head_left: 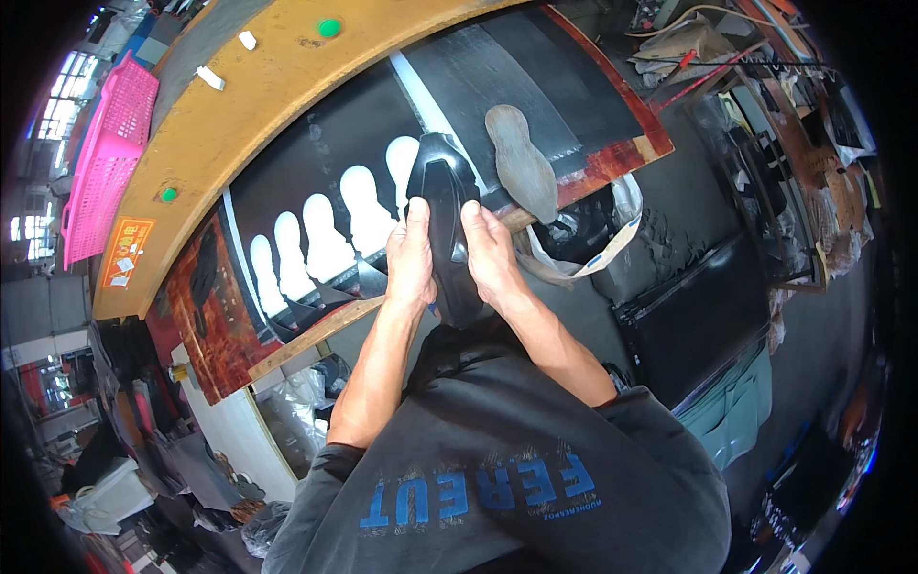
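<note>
A glossy black shoe (443, 177) is held upright in front of me, its toe end pointing away over the table's near edge. My left hand (411, 256) grips its left side, with the thumb lying along the upper. On the opposite side my right hand (490, 251) clasps it the same way, thumb on top. The fingers of both hands are mostly hidden beneath the shoe. Just left of it lies a slanting row of several white sole-shaped pieces (366, 209), with dark parts at their near ends. To the right rests a grey-brown sole-shaped piece (519, 158).
A yellow beam (273, 96) with green buttons (329, 29) spans behind the black-topped table (330, 124). At far left hangs a pink plastic basket (110, 158). A white-rimmed bag (626, 206) with dark contents and a stack of black sheets (698, 311) stand at right.
</note>
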Available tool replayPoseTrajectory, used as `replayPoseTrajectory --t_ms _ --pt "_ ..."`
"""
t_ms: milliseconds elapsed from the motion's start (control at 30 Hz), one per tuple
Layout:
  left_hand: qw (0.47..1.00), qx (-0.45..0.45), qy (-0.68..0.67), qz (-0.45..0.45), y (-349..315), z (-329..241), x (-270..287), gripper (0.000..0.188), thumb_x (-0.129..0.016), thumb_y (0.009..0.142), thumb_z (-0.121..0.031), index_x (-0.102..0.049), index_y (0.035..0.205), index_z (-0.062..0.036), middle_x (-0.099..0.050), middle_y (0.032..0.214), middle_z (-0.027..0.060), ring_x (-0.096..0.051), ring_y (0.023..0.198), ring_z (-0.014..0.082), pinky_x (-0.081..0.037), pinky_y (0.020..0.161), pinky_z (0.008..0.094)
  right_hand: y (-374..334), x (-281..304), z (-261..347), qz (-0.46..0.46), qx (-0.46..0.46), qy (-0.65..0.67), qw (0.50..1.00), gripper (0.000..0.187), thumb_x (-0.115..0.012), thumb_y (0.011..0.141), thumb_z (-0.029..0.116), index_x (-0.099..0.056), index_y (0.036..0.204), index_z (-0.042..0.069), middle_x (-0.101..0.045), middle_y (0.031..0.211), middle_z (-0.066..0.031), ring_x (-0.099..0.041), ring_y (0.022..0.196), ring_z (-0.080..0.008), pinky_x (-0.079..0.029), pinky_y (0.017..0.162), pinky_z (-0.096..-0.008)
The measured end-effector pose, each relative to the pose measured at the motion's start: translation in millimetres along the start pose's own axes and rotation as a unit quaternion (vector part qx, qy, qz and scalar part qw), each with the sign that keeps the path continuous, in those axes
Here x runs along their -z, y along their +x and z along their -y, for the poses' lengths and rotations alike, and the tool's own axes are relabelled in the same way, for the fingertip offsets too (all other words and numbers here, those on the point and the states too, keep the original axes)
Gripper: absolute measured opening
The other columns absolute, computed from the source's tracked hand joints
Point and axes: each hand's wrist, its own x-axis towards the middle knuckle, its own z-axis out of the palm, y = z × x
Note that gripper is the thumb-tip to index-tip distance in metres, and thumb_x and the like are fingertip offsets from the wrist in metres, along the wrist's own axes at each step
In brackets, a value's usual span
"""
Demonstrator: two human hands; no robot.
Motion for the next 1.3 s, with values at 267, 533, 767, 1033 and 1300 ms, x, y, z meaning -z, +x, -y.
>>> replayPoseTrajectory --t_ms 267,533,767,1033,1300 --pt "0.992 0.089 0.067 -0.057 1.2 -25.8 19.2 0.059 -0.061 0.106 -0.062 -0.070 0.117 -0.0040 -0.071 0.097 0.0049 -0.065 0.077 0.0127 -0.054 0.068 0.0269 1.0 -2.4 11.4 0.122 -0.112 0.094 0.982 0.037 -0.061 0.111 0.046 -0.068 0.111 0.009 -0.065 0.087 0.0044 -0.057 0.070 -0.0056 -0.046 0.060 -0.0233" --pt "0.981 -0.103 0.086 -0.142 11.4 -7.5 38.3 0.037 -0.063 0.111 -0.037 -0.073 0.109 -0.0012 -0.075 0.092 0.0029 -0.066 0.079 0.0100 -0.055 0.071 0.0276 27.5 -32.1 -13.6 0.032 -0.072 0.015 0.997 0.030 -0.059 0.114 0.034 -0.064 0.109 0.004 -0.066 0.093 -0.0003 -0.059 0.079 -0.0089 -0.051 0.069 -0.0285" --pt "0.986 0.129 -0.096 -0.046 16.7 -48.2 94.9 0.062 -0.060 0.101 -0.072 -0.058 0.084 -0.0124 -0.044 0.061 -0.0024 -0.044 0.048 0.0102 -0.038 0.045 0.0272 48.8 -44.5 -13.8 0.194 -0.282 0.310 0.887 0.032 -0.061 0.111 0.041 -0.066 0.102 0.011 -0.050 0.068 0.0077 -0.046 0.057 -0.0071 -0.041 0.058 -0.0281" --pt "0.970 -0.120 0.129 -0.170 18.6 -91.6 122.2 0.037 -0.066 0.109 -0.040 -0.072 0.100 -0.0038 -0.066 0.084 -0.0030 -0.055 0.076 0.0063 -0.048 0.069 0.0260 75.2 -96.8 -30.1 0.050 0.088 -0.315 0.943 0.040 -0.070 0.107 0.031 -0.063 0.135 0.003 -0.072 0.115 -0.0080 -0.066 0.098 -0.0122 -0.057 0.086 -0.0319" --pt "0.926 -0.189 0.303 -0.121 18.5 -119.8 163.9 0.032 -0.074 0.105 -0.030 -0.071 0.110 0.0011 -0.072 0.091 0.0037 -0.064 0.085 0.0085 -0.055 0.076 0.0289 94.9 -165.8 -31.1 0.246 -0.061 -0.185 0.950 0.035 -0.075 0.104 0.037 -0.074 0.108 0.003 -0.070 0.085 0.0011 -0.062 0.075 -0.0058 -0.049 0.064 -0.0236"
